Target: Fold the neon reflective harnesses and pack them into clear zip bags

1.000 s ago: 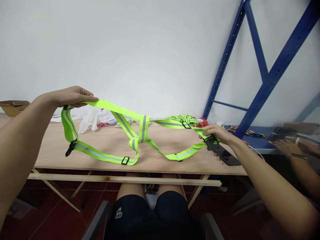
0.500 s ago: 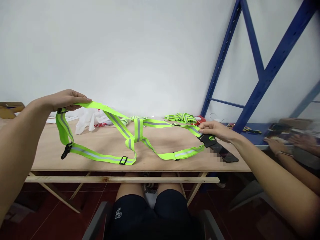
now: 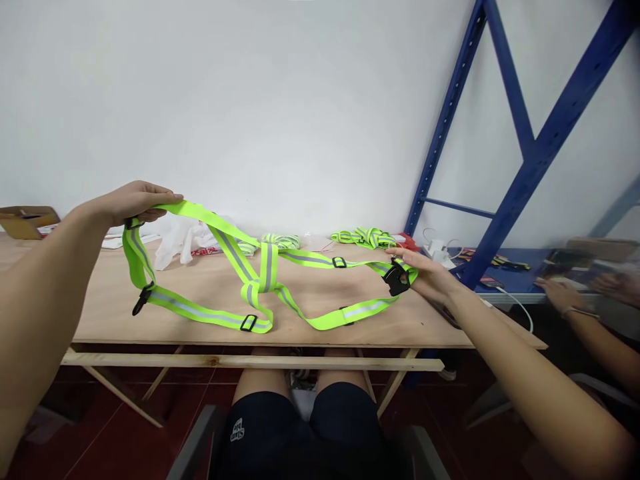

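A neon-green reflective harness [image 3: 269,268] with grey stripes hangs stretched between my two hands above the table. My left hand [image 3: 143,201] pinches its upper strap at the left; a black clip [image 3: 143,298] dangles below. My right hand [image 3: 420,267] has its fingers around the right end of the strap, beside a black buckle [image 3: 397,277]. Black slider adjusters [image 3: 249,323] sit along the straps. Where the straps cross, they look looped or knotted together. The lower straps hang close to the tabletop; contact with it is hard to judge.
On the wooden table [image 3: 200,287], bundled green straps [image 3: 367,237] and white plastic bags [image 3: 180,241] lie along the wall. A phone [image 3: 445,313] is partly under my right forearm. A blue metal frame [image 3: 445,120] stands right. Another person's hands [image 3: 563,293] are at far right.
My right hand has turned and shifted slightly left with the buckle, which now hangs to the left of its fingers. My left hand keeps its pinch.
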`<state>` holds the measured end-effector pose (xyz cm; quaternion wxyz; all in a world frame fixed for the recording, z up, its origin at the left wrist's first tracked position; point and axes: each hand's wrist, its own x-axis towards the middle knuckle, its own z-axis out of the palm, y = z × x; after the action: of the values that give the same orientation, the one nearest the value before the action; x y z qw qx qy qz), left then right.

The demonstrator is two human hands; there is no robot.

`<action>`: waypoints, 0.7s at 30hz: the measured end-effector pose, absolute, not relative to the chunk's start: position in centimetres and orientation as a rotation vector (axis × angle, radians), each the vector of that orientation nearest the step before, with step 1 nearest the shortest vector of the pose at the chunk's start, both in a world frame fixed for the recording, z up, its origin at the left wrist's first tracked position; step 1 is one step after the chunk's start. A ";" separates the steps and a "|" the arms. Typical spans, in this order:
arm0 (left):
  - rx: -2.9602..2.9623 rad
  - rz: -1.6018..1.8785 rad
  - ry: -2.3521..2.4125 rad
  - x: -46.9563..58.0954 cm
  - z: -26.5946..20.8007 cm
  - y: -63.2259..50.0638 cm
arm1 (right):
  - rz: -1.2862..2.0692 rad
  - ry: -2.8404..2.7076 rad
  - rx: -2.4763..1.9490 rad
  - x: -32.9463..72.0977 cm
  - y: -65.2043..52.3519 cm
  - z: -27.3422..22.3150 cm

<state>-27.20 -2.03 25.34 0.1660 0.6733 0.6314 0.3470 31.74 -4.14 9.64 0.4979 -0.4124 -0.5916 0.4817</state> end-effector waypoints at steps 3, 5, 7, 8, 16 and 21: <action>1.832 0.927 1.748 -27.0 25.3 -2.2 | 1.139 -1.511 -0.966 32.4 -4.6 10.3; 1.823 0.947 1.741 -26.9 25.3 -2.3 | 1.014 -1.538 -1.059 32.6 -4.5 10.5; 1.835 0.939 1.741 -26.7 25.2 -2.3 | 0.832 -1.552 -1.172 32.7 -4.2 10.5; 1.843 0.934 1.740 -26.6 25.2 -2.2 | 0.734 -1.561 -1.216 32.7 -4.1 10.5; 1.955 0.919 1.810 -25.8 25.5 -1.8 | -0.154 -1.599 -1.545 33.0 -3.4 9.1; 2.142 0.925 1.969 -24.6 25.6 -2.2 | -0.299 -1.652 -1.638 33.2 -2.8 7.6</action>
<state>-24.63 -2.23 25.61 0.0440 0.7009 0.6443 0.3027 33.21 -2.84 7.55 0.3873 -0.6439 -0.6494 -0.1174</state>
